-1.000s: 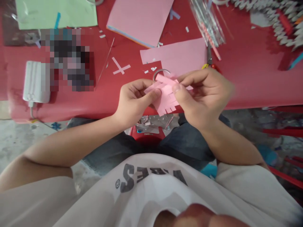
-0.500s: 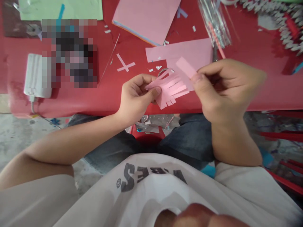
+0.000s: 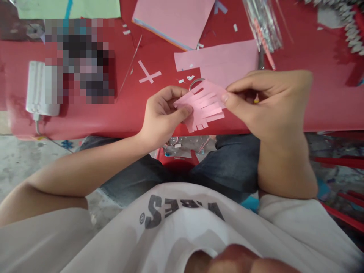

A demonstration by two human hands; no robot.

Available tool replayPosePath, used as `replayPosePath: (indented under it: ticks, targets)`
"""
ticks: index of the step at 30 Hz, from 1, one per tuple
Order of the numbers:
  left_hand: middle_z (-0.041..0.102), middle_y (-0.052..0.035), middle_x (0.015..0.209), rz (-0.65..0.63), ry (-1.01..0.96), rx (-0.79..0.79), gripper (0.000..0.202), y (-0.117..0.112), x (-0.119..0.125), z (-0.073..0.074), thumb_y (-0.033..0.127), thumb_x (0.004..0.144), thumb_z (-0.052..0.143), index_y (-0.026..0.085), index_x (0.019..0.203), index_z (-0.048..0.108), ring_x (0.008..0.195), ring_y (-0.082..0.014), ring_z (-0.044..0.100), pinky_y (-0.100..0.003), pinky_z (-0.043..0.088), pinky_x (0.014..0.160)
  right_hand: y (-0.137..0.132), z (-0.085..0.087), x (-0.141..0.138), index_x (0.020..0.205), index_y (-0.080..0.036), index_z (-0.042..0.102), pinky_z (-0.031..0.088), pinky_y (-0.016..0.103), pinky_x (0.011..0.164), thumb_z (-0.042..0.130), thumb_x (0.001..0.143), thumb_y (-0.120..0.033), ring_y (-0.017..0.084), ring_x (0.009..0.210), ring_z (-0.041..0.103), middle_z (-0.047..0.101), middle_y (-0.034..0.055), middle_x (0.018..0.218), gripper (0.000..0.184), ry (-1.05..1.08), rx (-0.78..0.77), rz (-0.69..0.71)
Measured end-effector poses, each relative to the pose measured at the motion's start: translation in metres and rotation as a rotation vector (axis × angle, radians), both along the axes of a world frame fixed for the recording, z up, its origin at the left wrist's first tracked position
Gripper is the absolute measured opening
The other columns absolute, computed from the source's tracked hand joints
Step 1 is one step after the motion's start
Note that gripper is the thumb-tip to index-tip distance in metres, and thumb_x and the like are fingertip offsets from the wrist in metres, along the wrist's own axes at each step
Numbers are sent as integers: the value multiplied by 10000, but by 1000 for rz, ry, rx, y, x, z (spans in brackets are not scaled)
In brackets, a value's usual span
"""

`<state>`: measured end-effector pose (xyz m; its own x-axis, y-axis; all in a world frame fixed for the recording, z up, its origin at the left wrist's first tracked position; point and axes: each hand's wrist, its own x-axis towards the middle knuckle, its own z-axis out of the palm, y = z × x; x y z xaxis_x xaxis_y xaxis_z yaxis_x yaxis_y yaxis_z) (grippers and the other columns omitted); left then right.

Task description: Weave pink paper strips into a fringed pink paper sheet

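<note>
Both hands hold a piece of pink paper cut into a fringe of strips [image 3: 203, 108] above the red table edge. My left hand [image 3: 162, 116] pinches its left side between thumb and fingers. My right hand [image 3: 264, 102] grips its right corner, with the thumb tip pressed on the paper. A metal ring [image 3: 195, 83] lies just behind the fringed paper, partly hidden by it. Beneath my right fingers, a small yellow bit [image 3: 256, 99] shows. Scissor blades [image 3: 261, 62] stick out behind that hand, and the rest of the scissors is hidden.
A red-covered table [image 3: 327, 106] holds a pink sheet [image 3: 216, 58], a pink paper stack [image 3: 173, 19], a green sheet [image 3: 68, 7], a white device [image 3: 42, 89], a small paper cross [image 3: 149, 74], a bag of straws [image 3: 263, 24] and paper scraps.
My right hand has moved left and lower, onto the paper's right corner. The strip that stood up towards it is no longer raised. My left hand has barely moved.
</note>
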<state>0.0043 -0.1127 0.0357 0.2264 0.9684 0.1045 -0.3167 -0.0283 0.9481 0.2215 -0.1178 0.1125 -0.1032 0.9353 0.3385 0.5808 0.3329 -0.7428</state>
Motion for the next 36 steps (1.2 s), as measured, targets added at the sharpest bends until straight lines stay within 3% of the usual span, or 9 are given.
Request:
replayPosePath:
  ticks: [6, 10, 14, 22, 29, 36]
  targets:
    - [710, -1, 829, -18, 37, -22, 264, 0, -1, 0, 384, 805, 873, 234, 954, 716, 640, -126, 667, -266, 582, 538, 6, -4, 1, 743, -234, 780, 329, 341, 512, 851, 782, -176, 139, 585, 513, 692, 17, 664, 100, -4, 2, 2]
    - [702, 0, 820, -31, 1, -24, 266, 0, -1, 0, 361, 807, 879, 230, 981, 727, 616, -115, 651, -264, 591, 534, 7, -8, 3, 764, -259, 791, 343, 351, 560, 810, 809, -161, 131, 609, 510, 700, 3, 712, 110, -11, -14, 58]
    - [684, 7, 784, -28, 0, 27, 232, 2, -1, 1, 337, 833, 858, 222, 977, 718, 606, -120, 662, -276, 601, 547, 6, -10, 5, 854, -292, 817, 390, 327, 573, 811, 807, -164, 144, 672, 598, 745, -15, 783, 137, 2, -70, 102]
    - [745, -22, 991, 145, 383, 309, 199, 0, -9, 6, 261, 892, 732, 261, 1091, 733, 851, -170, 713, -303, 594, 659, 10, -14, 6, 806, -292, 817, 383, 302, 536, 911, 701, -109, 132, 625, 605, 750, -42, 717, 231, -87, -57, 46]
    - [756, -18, 1044, 178, 492, 409, 222, 1, -13, 1, 233, 917, 706, 271, 1135, 734, 923, -184, 726, -317, 601, 744, 11, -17, 7, 894, -313, 825, 464, 332, 649, 841, 842, -195, 162, 751, 668, 774, -19, 849, 130, -83, -15, 118]
    - [746, -24, 1013, 150, 460, 344, 199, 3, -13, 0, 277, 928, 706, 261, 1125, 732, 854, -159, 686, -327, 596, 751, 10, -22, 5, 1069, -389, 810, 557, 376, 783, 746, 915, -199, 195, 924, 704, 752, -3, 1005, 253, -110, 42, 124]
